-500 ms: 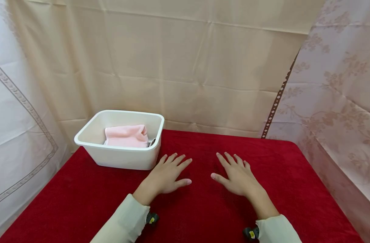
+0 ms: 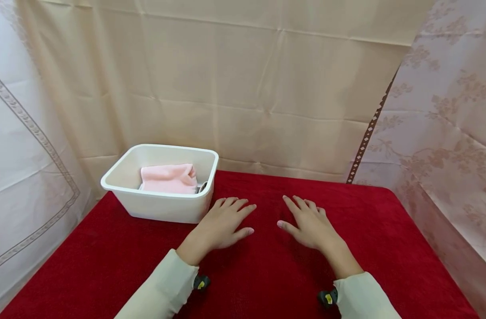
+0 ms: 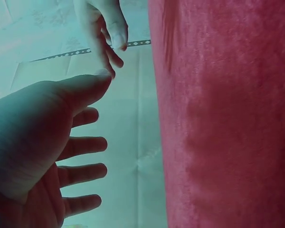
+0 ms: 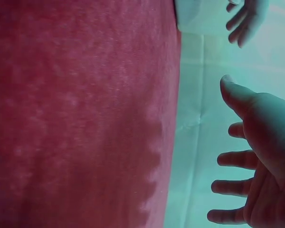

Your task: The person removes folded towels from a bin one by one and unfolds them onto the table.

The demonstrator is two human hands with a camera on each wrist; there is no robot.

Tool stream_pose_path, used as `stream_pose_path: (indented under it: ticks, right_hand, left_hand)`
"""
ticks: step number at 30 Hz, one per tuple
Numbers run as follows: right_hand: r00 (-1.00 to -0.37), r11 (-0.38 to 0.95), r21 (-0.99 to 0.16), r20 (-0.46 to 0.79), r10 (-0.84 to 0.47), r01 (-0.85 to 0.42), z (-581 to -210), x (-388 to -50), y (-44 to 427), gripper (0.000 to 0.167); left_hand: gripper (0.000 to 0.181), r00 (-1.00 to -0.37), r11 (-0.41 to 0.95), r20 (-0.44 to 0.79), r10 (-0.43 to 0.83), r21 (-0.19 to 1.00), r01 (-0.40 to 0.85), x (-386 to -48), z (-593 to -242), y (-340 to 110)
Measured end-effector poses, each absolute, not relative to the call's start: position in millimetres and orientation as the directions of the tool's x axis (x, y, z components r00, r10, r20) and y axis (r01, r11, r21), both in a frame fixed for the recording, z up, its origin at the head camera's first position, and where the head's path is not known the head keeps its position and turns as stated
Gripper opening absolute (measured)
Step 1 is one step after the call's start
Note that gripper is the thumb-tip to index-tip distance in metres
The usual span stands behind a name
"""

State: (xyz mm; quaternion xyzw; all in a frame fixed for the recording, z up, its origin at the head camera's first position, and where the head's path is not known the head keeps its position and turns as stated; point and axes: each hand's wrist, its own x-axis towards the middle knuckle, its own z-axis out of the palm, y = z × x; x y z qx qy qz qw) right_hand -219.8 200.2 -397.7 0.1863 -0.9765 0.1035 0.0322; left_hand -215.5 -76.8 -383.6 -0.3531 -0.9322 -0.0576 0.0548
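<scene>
In the head view both hands hover over the red cloth with fingers spread and nothing held. The left hand (image 2: 223, 223) is just right of the front of a white tub (image 2: 159, 207); whether it touches the tub I cannot tell. A folded pink cloth (image 2: 169, 178) lies in the tub, with a small dark-edged item beside it, mostly hidden. My right hand (image 2: 310, 223) is to the right, palm down, thumb toward the left hand. The wrist views show the left palm (image 3: 42, 142) and right palm (image 4: 270, 142) held above the surface, fingers apart.
A red cloth (image 2: 258, 274) covers the table. Behind it hangs a beige curtain (image 2: 246, 79), with a white patterned curtain (image 2: 27, 146) at the left and a pinkish floral one (image 2: 458, 97) at the right. Dark devices sit at both wrists.
Both hands have moved slightly forward, away from the body. The view has shifted a little, so the tub appears slightly farther right.
</scene>
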Motion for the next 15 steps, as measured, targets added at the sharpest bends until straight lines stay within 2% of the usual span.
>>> stream_pose_path:
  ticks: [15]
  right_hand:
    - [-0.91, 0.901, -0.129, 0.105, -0.402, -0.413, -379, -249, 186, 0.076]
  left_hand:
    - [0.058, -0.677, 0.726, 0.323, 0.661, -0.048, 0.686, -223, -350, -84]
